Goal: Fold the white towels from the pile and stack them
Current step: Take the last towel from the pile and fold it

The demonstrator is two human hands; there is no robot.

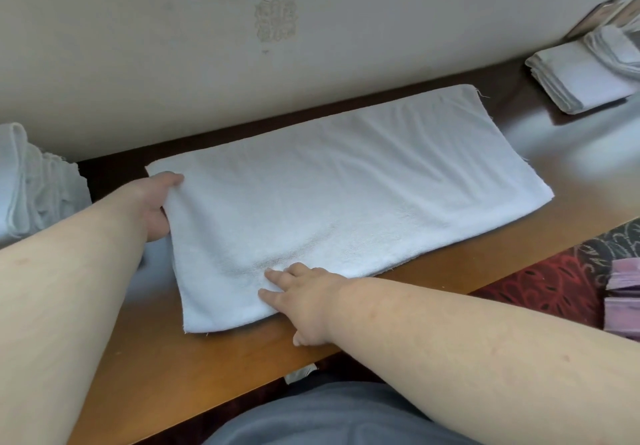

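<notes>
Towel [346,198]: white terry, lying flat as a long rectangle across the wooden table [194,368], its far edge close to the wall [138,46], its near edge at the table's front. It appears already doubled lengthwise, so the likely step in hand is the next fold, short end to short end. Handling, by judgement: light, limp, no stiffness of its own; it will sag and drag wherever unsupported, and the pile should grip the wood rather than slide. Best taken at the corners of a short end, both layers pinched together, with the middle pinned. Loose threads show at the right-hand corners. Left hand [159,205]: at the left short edge, thumb lying on top, fingers tucked under out of sight, closed in a pinch on that edge. Right hand [304,302]: fingers spread and flat, pressing the near edge about midway along, grasping nothing. Pile [31,181]: unfolded white towels heaped at the table's left end, well apart from the towel. Stack [581,77]: folded towels at the far right end, against the wall. Below the table front: patterned red floor covering [540,281].
</notes>
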